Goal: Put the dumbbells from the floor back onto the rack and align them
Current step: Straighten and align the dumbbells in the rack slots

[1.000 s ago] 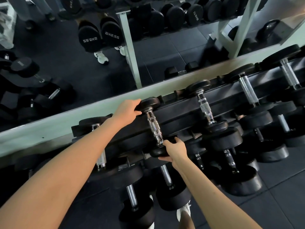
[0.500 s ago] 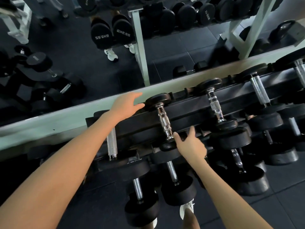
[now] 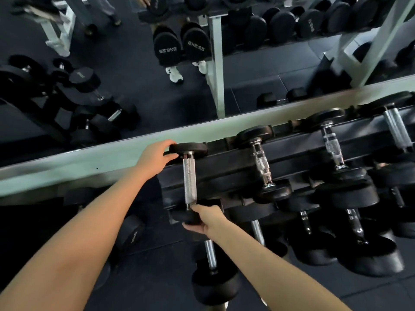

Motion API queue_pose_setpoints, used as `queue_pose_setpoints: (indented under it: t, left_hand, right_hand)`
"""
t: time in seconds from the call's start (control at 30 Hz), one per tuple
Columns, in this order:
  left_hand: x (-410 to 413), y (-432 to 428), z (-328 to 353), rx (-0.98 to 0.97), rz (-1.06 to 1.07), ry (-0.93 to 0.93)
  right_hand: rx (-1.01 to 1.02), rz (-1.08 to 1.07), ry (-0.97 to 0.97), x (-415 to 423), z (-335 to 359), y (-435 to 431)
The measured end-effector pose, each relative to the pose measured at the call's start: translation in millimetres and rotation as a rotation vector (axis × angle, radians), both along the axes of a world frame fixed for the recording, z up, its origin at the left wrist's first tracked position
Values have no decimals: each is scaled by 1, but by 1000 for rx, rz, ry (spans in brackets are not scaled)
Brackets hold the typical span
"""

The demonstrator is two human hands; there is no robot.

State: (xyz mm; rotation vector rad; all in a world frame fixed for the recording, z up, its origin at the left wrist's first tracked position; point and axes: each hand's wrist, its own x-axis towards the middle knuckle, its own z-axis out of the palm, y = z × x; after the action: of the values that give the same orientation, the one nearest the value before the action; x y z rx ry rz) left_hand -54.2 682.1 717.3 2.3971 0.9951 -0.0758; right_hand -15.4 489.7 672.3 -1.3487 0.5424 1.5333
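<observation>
My right hand (image 3: 205, 219) is the nearer one. The arm runs up from the lower right, and the fingers are curled round the near head of the dumbbell (image 3: 189, 180): one lies on top by the end of the handle, the rest wrap under the black disc. My left hand (image 3: 157, 159) reaches further, arm stretched out from the lower left. It grips the far head from the left side, fingers over the rim and thumb beneath. So both hands hold the one dumbbell, one at each end.

It lies across the top tier of the rack (image 3: 224, 169), at the left end, with its knurled handle running away from me. Whether its full weight sits on the rails I cannot tell.

Below my right wrist a lower dumbbell (image 3: 211, 257) slopes toward me, its big head above the floor (image 3: 157, 283). Heavier dumbbells (image 3: 350, 196) crowd the lower tiers to the right. On the top tier, right of mine, lie a second dumbbell (image 3: 261, 163) and a third (image 3: 332, 147), each apart from the next and leaning a little off my dumbbell's line.

Behind the rack runs a pale green ledge (image 3: 89, 160), just beyond my left knuckles. Above it a mirror (image 3: 134, 97) shows dark flooring and white shoes (image 3: 174, 74).
</observation>
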Motion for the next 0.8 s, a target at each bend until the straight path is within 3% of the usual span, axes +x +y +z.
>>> queue_pose_setpoints:
  t: [0.2, 0.47, 0.8]
  left_hand:
    - [-2, -4, -4, 26, -13, -64]
    - [-20, -7, -10, 16, 56, -33]
    - [-21, -7, -12, 1, 61, -34]
  right_hand:
    - [-46, 0, -36, 9, 8, -2]
    - [-89, 120, -125, 11, 7, -4]
    - [-83, 97, -132, 6, 5, -4]
